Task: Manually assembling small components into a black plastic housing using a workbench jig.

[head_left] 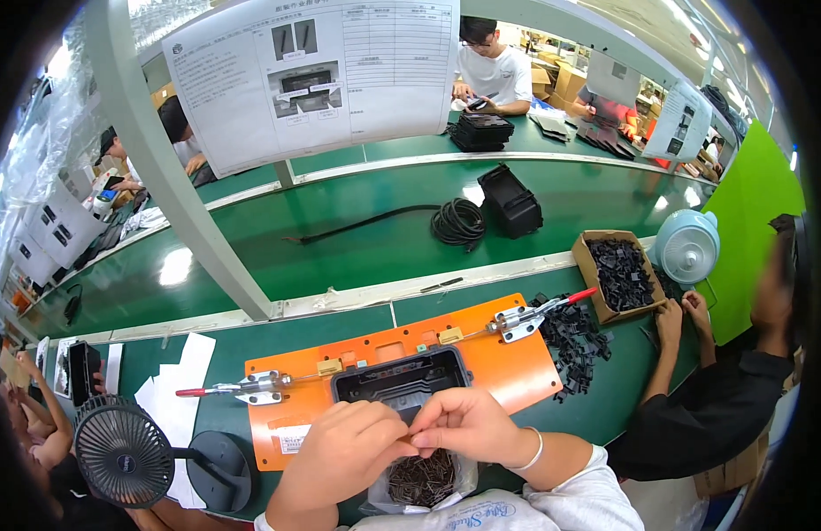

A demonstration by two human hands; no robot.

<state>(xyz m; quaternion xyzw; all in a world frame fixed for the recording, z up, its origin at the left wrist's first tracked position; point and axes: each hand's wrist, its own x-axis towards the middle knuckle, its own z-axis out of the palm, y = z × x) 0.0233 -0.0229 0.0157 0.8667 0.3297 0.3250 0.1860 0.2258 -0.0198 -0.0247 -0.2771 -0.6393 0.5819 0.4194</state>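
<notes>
My left hand (pixel 344 450) and my right hand (pixel 478 427) meet fingertip to fingertip, both pinched. Whatever lies between the fingers is too small or hidden to name. Just under them is a clear plastic bag (pixel 469 478) of thin, dark brown pin-like pieces (pixel 421 479). Beyond my hands, a black plastic box housing (pixel 341 390) sits in an orange fixture plate (pixel 525 376), its inside facing up and partly covered by my hands. Toggle clamps with red handles, a left one (pixel 267 386) and a right one (pixel 519 324), are mounted on the plate.
A black fan (pixel 126 453) and white papers (pixel 170 394) are at left. Small black parts (pixel 577 350) lie loose at right, near a full cardboard box (pixel 596 281). A co-worker's hands (pixel 669 323) are beside it. Behind are a coiled cable (pixel 458 223) and black case (pixel 514 208).
</notes>
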